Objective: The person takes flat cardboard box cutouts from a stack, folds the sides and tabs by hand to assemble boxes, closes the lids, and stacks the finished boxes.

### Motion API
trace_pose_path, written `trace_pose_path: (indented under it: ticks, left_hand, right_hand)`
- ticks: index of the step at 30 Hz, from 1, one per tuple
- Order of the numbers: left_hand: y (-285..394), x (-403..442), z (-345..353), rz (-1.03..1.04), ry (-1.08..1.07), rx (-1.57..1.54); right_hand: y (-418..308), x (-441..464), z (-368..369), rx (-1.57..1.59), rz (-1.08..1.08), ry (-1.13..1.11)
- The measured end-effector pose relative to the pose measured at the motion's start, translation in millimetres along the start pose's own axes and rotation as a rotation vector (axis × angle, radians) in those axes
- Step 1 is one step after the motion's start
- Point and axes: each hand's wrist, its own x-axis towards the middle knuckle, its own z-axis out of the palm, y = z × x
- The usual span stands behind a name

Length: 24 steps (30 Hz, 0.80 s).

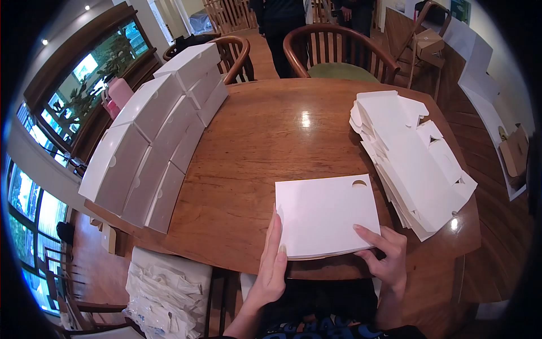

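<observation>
A white cardboard box point(327, 217) is between my hands near the table's front edge, its flat top facing up and a half-moon notch near the far right corner. My left hand point(272, 271) presses along the box's left side, fingers straight and thumb at the near left corner. At the near right corner, my right hand point(387, 254) grips the box with thumb and fingers. The box's underside is hidden, so I cannot tell whether it rests on the table.
Stacked white boxes point(161, 121) line the left of the wooden table point(248, 147). A pile of flat, unfolded box blanks point(412, 152) lies on the right. White plastic packaging point(166, 294) covers a seat at lower left. Beyond the table are wooden chairs point(339, 34) and people point(282, 34) standing.
</observation>
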Motion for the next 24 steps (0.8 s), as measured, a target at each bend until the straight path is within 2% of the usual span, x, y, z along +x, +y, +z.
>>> trace_pose_path:
  ticks: [2,3,6,11,15,17,24]
  left_hand:
    - [8,0,-4,-0.13,-0.043,0.041]
    - [8,1,-5,-0.133,-0.042,0.039]
    - [6,3,-9,-0.116,-0.053,0.154]
    - [-7,4,-18,0.029,0.008,0.439]
    - [-21,13,-34,0.117,-0.067,0.423]
    - [-29,18,-44,0.223,-0.23,0.179]
    - [-9,41,-45,0.148,-0.144,0.099]
  right_hand:
    - [0,-1,1,-0.003,-0.005,0.016]
    - [0,-1,2,-0.004,-0.004,0.013]
    - [0,-2,5,-0.007,0.006,0.046]
    - [-4,-1,4,-0.011,0.032,0.044]
    - [-3,2,0,0.029,0.043,0.013]
    - [1,5,0,0.121,0.046,-0.017]
    - [6,13,2,0.205,0.022,-0.061]
